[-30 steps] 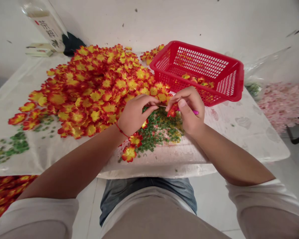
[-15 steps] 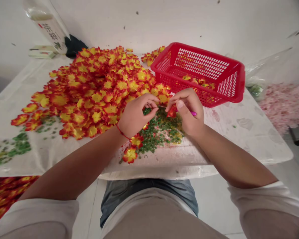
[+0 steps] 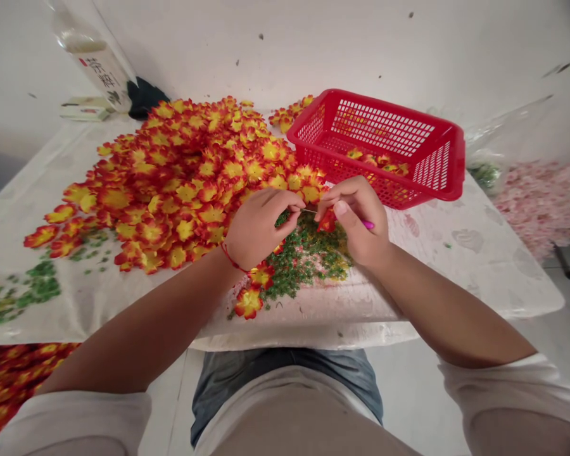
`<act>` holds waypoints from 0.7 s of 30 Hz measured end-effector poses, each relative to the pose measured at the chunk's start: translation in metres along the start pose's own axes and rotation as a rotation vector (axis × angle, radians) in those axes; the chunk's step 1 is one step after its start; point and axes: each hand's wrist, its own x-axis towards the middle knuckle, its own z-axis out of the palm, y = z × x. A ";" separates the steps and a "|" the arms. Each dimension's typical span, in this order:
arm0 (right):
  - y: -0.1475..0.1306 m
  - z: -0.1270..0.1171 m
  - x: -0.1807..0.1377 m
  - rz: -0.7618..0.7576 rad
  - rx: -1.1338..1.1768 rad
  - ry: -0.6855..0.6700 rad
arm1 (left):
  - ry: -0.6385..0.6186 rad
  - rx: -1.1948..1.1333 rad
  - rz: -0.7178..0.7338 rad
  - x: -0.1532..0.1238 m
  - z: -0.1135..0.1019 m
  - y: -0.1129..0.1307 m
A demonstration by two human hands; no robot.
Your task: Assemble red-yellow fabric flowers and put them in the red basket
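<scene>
My right hand (image 3: 363, 231) is closed around a thin needle tool with a purple-pink handle (image 3: 368, 225). A red artificial flower (image 3: 329, 220) sits at its fingers, around or beside the needle; I cannot tell which. From there the thin metal shaft (image 3: 308, 210) points left toward my left hand (image 3: 259, 228). Thumb and forefinger of that hand are pinched at the shaft's tip, and whatever they hold is too small to make out. Below both hands lie many small green plastic pieces (image 3: 289, 272). Two red-and-yellow flowers (image 3: 249, 302) rest near the table's front edge.
A large heap of red-and-yellow flowers (image 3: 185, 183) covers the table's left and middle. Behind my right hand stands a red plastic basket (image 3: 449, 132) with some flowers inside. A bottle (image 3: 97, 66) is at the back left. Pink flowers (image 3: 541, 202) are beyond the right edge.
The whole view has shifted slightly downward. My hands keep almost the same pose, with the needle shaft still between them and the red flower at my right fingers.
</scene>
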 end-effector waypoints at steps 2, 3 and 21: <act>0.000 0.000 0.000 -0.005 0.009 -0.004 | -0.012 -0.006 -0.015 0.000 -0.001 0.001; 0.001 0.000 0.000 -0.007 0.014 -0.007 | -0.020 -0.009 -0.019 0.000 -0.001 0.001; -0.001 0.000 -0.001 -0.004 0.037 -0.008 | -0.001 -0.004 0.039 0.000 -0.003 0.002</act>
